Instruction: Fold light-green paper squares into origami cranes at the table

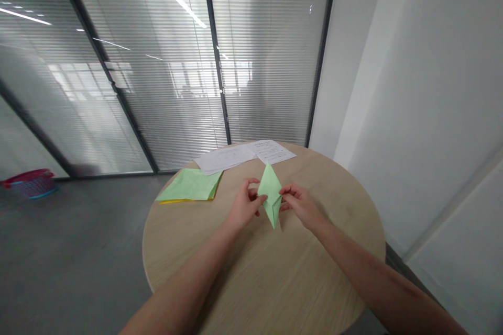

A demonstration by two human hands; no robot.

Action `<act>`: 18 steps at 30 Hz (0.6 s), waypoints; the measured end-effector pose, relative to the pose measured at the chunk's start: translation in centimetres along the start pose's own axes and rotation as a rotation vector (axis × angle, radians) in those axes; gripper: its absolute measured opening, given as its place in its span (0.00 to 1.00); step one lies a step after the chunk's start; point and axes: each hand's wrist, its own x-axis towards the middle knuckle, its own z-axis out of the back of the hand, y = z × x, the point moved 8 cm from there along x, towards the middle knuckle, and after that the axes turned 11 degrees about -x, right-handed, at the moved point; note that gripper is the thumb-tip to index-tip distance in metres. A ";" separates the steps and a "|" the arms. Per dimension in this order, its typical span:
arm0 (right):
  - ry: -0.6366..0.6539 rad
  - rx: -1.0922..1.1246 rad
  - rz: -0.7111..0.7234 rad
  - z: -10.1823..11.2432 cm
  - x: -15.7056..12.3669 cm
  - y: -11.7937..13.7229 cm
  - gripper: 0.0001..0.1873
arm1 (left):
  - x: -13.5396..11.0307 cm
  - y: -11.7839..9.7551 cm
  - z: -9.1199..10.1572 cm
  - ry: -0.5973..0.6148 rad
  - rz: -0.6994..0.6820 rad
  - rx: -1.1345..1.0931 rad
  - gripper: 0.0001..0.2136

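Note:
A light green folded paper [270, 188], shaped like a tall diamond with a crease down its lower half, is held between my two hands above the round table. My left hand [248, 201] pinches its left corner, thumb on the front face. On the opposite side, my right hand [297, 203] grips the right edge between thumb and fingers. Some fingertips are hidden behind the paper.
The round wooden table [251, 277] carries a stack of green and yellow paper [192, 184] at its left and printed white sheets [271, 152] at its far edge. A red and blue basket [33, 184] stands on the floor. Glass partitions and a white wall [432, 89] surround the table.

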 end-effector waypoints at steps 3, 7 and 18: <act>0.014 0.050 0.015 -0.3 -0.3 0.6 0.11 | -0.1 -0.5 0.4 -0.037 -0.023 0.025 0.33; 0.062 0.066 0.008 -0.7 -0.4 0.7 0.21 | 0.1 -0.3 0.3 -0.012 -0.021 0.025 0.34; 0.092 -0.013 -0.048 -0.6 -0.1 -0.3 0.16 | 0.2 1.2 0.5 -0.019 0.147 -0.091 0.17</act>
